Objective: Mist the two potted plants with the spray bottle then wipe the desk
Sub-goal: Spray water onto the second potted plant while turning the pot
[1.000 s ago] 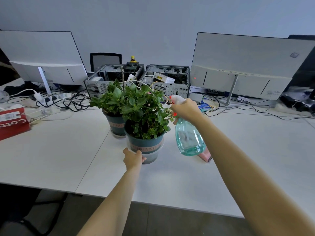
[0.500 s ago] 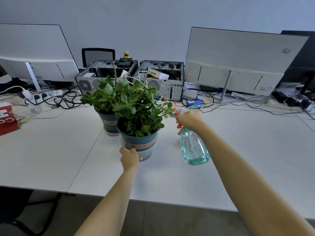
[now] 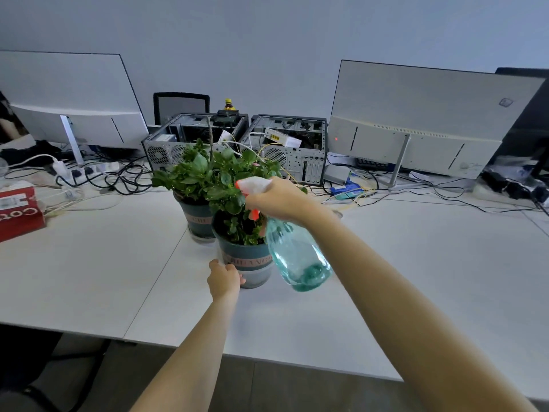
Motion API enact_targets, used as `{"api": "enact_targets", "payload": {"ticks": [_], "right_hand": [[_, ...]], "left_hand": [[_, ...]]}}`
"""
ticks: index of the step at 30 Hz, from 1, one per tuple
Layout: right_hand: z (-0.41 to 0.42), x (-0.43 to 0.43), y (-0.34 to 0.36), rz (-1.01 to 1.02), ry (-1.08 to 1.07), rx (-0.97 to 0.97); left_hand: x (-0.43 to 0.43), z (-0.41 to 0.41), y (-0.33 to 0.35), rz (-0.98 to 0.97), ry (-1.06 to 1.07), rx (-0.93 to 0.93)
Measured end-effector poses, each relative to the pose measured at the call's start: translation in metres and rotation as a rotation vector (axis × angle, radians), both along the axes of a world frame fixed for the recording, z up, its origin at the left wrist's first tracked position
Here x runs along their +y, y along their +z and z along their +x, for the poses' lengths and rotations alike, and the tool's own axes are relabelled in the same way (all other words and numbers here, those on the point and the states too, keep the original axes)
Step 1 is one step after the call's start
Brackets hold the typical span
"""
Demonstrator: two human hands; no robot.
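Observation:
Two leafy plants in dark teal pots stand mid-desk: the near potted plant (image 3: 248, 260) in front, the far potted plant (image 3: 196, 217) just behind it to the left. My right hand (image 3: 277, 199) grips the neck of a clear teal spray bottle (image 3: 297, 254) with a white head and orange trigger. The bottle hangs tilted over the near plant, nozzle pointing left into the leaves. My left hand (image 3: 224, 281) holds the lower left side of the near pot. The white desk (image 3: 104, 272) carries both pots.
Two open computer cases (image 3: 285, 144) stand behind the plants, with a monitor back (image 3: 421, 123) at right and another (image 3: 68, 99) at left. Cables and a power strip (image 3: 98, 173) lie at back left. A red box (image 3: 19, 212) sits at the left edge.
My right hand has swung the spray bottle left and up, from beside the near plant to over its leaves. My left hand stays on the near pot.

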State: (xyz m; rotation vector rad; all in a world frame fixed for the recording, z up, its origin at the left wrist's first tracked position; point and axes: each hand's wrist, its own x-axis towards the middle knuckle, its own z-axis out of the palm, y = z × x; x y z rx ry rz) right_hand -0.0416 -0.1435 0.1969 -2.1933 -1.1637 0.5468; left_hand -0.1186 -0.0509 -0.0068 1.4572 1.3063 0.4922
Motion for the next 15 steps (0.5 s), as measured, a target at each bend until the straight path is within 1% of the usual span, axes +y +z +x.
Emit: {"api": "enact_targets", "payload": {"ticks": [5,9,11,15], "right_hand": [[-0.001,0.010,-0.010,-0.027,-0.015,0.014],[0.012,-0.002,-0.020,0.051,-0.061,0.043],[0.025,-0.012,-0.035,0.107,-0.165,0.111],[0.047,-0.043,-0.064,0.182,-0.385,0.182]], "left_hand": [[0.003,-0.003,0.003,-0.010,-0.020,0.021],[0.006,-0.006,0.001,-0.042,-0.013,-0.018],[0.004,-0.007,-0.001,-0.062,-0.006,-0.045],[-0.003,-0.007,-0.006,-0.151,0.013,-0.096]]}}
